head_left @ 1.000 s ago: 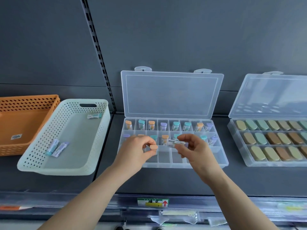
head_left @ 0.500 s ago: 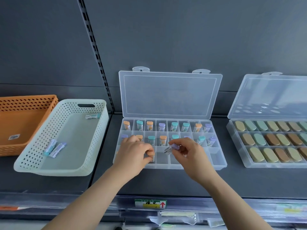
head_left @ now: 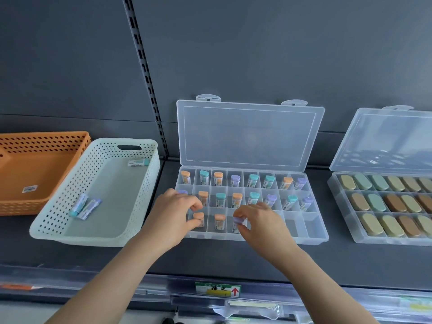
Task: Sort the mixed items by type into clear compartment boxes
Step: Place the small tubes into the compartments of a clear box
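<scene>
The clear compartment box (head_left: 313, 237) stands open at the centre of the shelf, and small tubes with orange, teal and purple caps stand upright in its back two rows. My left hand (head_left: 171, 215) pinches an orange-capped tube (head_left: 199, 218) that stands in the front row's first compartment. My right hand (head_left: 261, 222) grips a purple-capped tube (head_left: 238, 222) held upright in the front row's third compartment. Between them stands another orange-capped tube (head_left: 219, 221). The front row's right compartments hold nothing.
A white perforated basket (head_left: 58, 220) at the left holds three loose tubes: two (head_left: 85, 206) near its front left, one (head_left: 138, 163) at the back. An orange basket (head_left: 44, 141) sits further left. A second open clear box (head_left: 336, 197) of oval items stands at the right.
Both hands have come down from above the box into its front row. The tubes they held sideways now stand upright in compartments.
</scene>
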Action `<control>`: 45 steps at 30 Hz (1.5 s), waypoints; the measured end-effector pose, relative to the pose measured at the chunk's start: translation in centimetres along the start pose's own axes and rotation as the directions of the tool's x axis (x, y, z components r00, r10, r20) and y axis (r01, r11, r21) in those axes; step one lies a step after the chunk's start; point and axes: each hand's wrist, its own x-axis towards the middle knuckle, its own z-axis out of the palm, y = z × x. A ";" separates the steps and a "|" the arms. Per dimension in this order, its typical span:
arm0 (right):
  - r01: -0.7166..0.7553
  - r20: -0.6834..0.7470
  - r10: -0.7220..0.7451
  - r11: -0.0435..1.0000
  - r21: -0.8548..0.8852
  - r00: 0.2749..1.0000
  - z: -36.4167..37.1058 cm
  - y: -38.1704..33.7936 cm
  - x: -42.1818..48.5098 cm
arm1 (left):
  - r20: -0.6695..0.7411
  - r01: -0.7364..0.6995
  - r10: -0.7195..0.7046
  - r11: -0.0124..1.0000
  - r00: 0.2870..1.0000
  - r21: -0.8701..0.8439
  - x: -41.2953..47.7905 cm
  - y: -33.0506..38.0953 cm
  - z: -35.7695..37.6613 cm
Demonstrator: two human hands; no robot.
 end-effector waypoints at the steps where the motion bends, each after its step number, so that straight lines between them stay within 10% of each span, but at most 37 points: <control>1: 0.001 0.000 -0.001 1.000 0.001 1.000 0.0 0.0 0.0 | -0.001 0.000 0.000 1.000 1.000 -0.005 0.0 0.1 0.0; 26: 0.076 -0.022 -0.074 0.994 0.079 0.997 -0.1 -2.6 1.4 | 0.049 0.005 0.001 0.994 0.999 -0.105 -0.4 -0.5 -1.3; 34: 0.201 0.051 -0.201 0.980 -0.005 0.978 -1.0 -8.4 7.0 | -0.143 0.054 -0.053 0.999 0.988 0.003 0.3 -8.2 -7.5; 45: 0.350 0.123 -0.344 0.936 -0.031 0.931 4.8 -13.1 15.6 | 0.058 0.064 -0.073 0.987 0.996 0.145 9.6 -18.9 -5.2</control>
